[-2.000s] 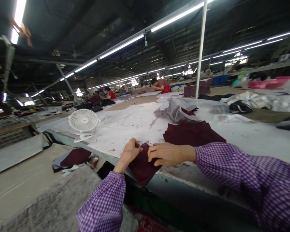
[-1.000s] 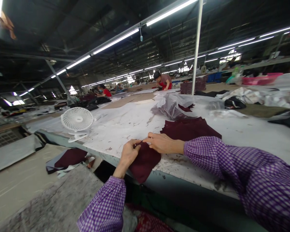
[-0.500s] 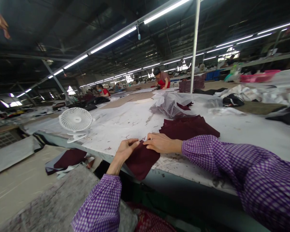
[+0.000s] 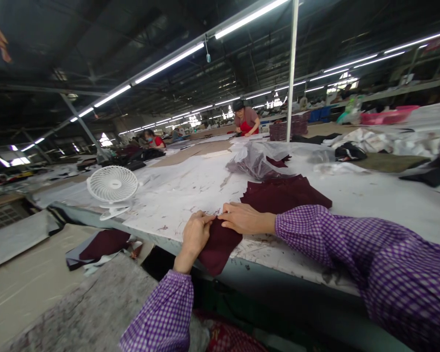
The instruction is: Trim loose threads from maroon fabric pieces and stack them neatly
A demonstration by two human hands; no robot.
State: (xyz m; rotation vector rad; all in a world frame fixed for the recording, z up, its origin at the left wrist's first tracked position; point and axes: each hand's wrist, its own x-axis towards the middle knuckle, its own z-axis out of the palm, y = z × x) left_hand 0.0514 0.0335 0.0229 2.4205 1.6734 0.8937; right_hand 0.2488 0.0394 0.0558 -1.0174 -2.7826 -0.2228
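A dark maroon fabric piece lies at the near edge of the white-covered table, its lower end hanging over. My left hand is closed on its upper left edge, thumb and fingers pinched together. From the right, my right hand pinches the top edge of the same piece, its fingertips close to those of my left hand. Just behind my right hand is a fanned stack of maroon fabric pieces. What lies between the fingertips is too small to make out clearly.
A white clip fan stands at the table's left edge. Crumpled clear plastic lies behind the stack, near a metal pole. More maroon fabric rests on a lower surface at left. A co-worker in a red apron bends over the far table.
My left hand has turned over and moved slightly right, its fingers closing further at the fabric's top edge. My right hand stays nearly in place. The view has shifted a little.
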